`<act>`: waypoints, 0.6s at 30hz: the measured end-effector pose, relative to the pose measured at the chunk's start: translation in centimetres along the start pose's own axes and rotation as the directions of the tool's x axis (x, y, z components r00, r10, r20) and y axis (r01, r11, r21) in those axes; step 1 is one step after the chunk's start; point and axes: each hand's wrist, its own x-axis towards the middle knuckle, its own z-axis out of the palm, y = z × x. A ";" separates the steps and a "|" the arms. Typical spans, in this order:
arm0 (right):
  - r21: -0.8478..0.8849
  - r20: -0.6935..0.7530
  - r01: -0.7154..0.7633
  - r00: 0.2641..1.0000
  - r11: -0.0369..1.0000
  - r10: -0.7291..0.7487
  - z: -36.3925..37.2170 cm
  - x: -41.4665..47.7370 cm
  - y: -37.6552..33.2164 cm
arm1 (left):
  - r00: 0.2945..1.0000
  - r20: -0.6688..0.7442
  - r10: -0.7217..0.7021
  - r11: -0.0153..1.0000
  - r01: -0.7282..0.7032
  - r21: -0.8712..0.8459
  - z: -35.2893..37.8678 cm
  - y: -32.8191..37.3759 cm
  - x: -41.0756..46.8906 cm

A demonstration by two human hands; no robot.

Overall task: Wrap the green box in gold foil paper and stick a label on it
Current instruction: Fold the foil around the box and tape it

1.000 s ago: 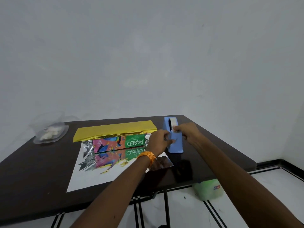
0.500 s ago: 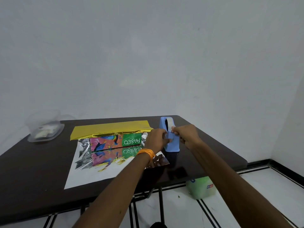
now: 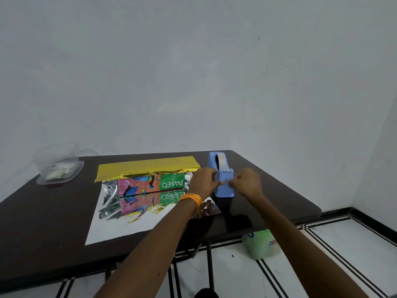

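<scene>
Hands drawn apart since 0.5 s ago: left hand [image 3: 205, 181] and right hand [image 3: 248, 182] both curled in a pinch at dispenser [image 3: 224, 190] front, held thing too small to tell | foil [image 3: 111, 224] silver side up on table [image 3: 43, 222] | box [image 3: 150, 184] on foil, long axis left-right, "PASEO" upside down at right end, gold flap [image 3: 146, 168] over top | tub [image 3: 60, 171] far left

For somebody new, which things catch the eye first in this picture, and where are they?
The colourful green box stands in the middle of the dark table on the gold foil paper, whose mirror side reflects it while a gold flap covers its top. Right of it stands a blue tape dispenser, with the left hand and the right hand pinching at its near end.
</scene>
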 end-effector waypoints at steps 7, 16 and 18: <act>-0.099 0.034 0.239 0.971 0.966 -0.236 -0.4 -1.0 0.2 | 1.000 0.019 -0.006 1.000 0.006 0.002 -0.6 -0.3 -1.0; -0.001 0.292 0.653 0.725 0.758 -0.624 4.2 -1.4 -6.8 | 0.987 -0.160 -0.017 0.989 0.041 0.143 -10.7 -5.9 -2.0; -0.019 0.349 0.693 0.680 0.720 -0.645 5.5 -1.0 -8.0 | 0.984 -0.177 -0.033 0.980 0.067 0.189 -12.8 -7.8 -2.0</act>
